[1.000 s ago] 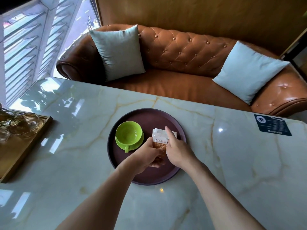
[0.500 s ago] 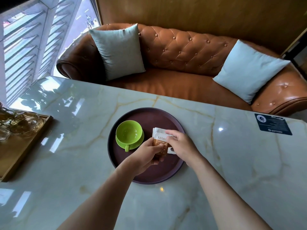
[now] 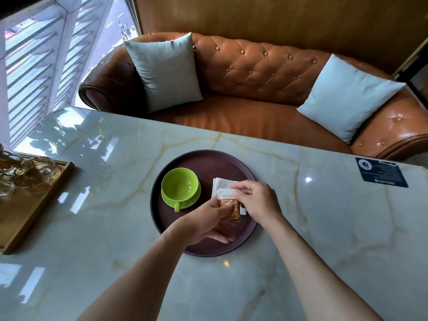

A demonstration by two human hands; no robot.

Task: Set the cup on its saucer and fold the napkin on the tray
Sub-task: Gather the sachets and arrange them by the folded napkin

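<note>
A green cup (image 3: 179, 188) stands on its green saucer (image 3: 193, 199) in the left half of a round dark purple tray (image 3: 203, 162). On the tray's right half lies a folded white napkin (image 3: 221, 183). On top of it is a white and brown sugar packet (image 3: 228, 206). My left hand (image 3: 206, 223) pinches the packet's lower left part. My right hand (image 3: 257, 200) pinches the packet and napkin at their right edge, covering that side of both.
The tray sits on a pale marble table (image 3: 115, 181). A wooden tray (image 3: 30, 202) with glassware (image 3: 34, 174) is at the left edge. A dark card (image 3: 382, 172) lies at the far right. A brown leather sofa (image 3: 254, 72) with two pale cushions stands behind.
My right hand has shifted from lying flat beside the packet to pinching its right edge. The left hand stays on the packet. The cup has not moved.
</note>
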